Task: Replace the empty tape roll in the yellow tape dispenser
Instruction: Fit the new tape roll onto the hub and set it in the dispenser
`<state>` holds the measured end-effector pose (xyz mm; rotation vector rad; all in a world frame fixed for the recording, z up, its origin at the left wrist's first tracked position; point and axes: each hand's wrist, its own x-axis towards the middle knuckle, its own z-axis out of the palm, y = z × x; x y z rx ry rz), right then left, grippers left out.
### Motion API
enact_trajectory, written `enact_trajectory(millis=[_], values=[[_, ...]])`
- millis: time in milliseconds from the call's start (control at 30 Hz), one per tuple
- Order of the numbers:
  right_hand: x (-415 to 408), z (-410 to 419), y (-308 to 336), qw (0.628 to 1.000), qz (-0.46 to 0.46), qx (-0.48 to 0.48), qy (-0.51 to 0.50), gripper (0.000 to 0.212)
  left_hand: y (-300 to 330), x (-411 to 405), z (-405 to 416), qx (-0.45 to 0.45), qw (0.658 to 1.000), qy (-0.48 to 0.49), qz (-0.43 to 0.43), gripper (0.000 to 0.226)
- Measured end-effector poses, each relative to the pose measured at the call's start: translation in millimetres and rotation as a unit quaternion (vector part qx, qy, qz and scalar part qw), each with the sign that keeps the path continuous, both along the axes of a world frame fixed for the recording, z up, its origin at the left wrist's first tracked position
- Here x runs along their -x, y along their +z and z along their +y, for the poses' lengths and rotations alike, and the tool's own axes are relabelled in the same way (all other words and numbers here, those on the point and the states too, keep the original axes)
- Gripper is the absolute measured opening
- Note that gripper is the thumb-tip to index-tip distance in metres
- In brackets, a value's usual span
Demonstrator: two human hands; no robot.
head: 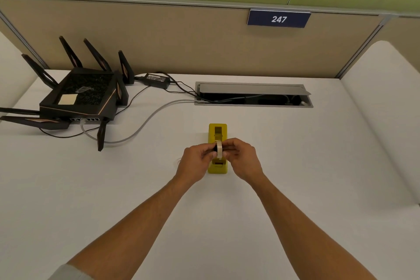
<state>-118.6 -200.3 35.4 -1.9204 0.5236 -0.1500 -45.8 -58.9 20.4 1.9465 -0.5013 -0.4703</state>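
Observation:
The yellow tape dispenser [217, 132] stands lengthwise on the white desk [295, 166], its middle hidden by my hands. Just above its open cradle I hold a pale tape roll [219, 148] upright, edge toward me. My left hand [195, 161] pinches the roll's left side, where a black hub shows. My right hand [242, 158] grips its right side. A faint clear ring, perhaps the old core, lies on the desk left of my left hand [178, 161].
A black router [81, 98] with several antennas sits at the far left, with its power brick [156, 79] and cables trailing toward an open cable hatch [253, 95] at the back. A partition with a "247" sign [279, 19] rises behind.

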Motion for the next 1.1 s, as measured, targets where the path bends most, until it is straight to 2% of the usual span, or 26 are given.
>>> enact_trajectory(millis=[233,400,567,700,1100], values=[[-21.3,-5.2,-2.2,0.999,-0.007,0.050,-0.004,0.024,0.5,-19.4,-9.2,-0.011,1.000,-0.001,-0.006,0.028],[-35.8,-14.4,-12.8,0.993,0.027,0.112,-0.005,0.025,0.0,-35.2,-18.7,-0.037,0.999,-0.018,-0.021,0.028],[-43.3,-23.4,-21.3,0.989,0.017,0.144,-0.022,0.024,-5.5,-45.9,-29.9,-0.084,0.992,-0.026,-0.090,0.030],[-48.9,-26.2,-22.7,0.990,-0.005,0.141,-0.025,0.024,-9.4,-53.7,-32.9,-0.089,0.989,-0.024,-0.114,0.030],[-54.3,-27.3,-32.5,0.992,0.007,0.123,-0.026,0.022,-20.9,-58.5,-36.1,-0.064,0.993,-0.018,-0.099,0.027]])
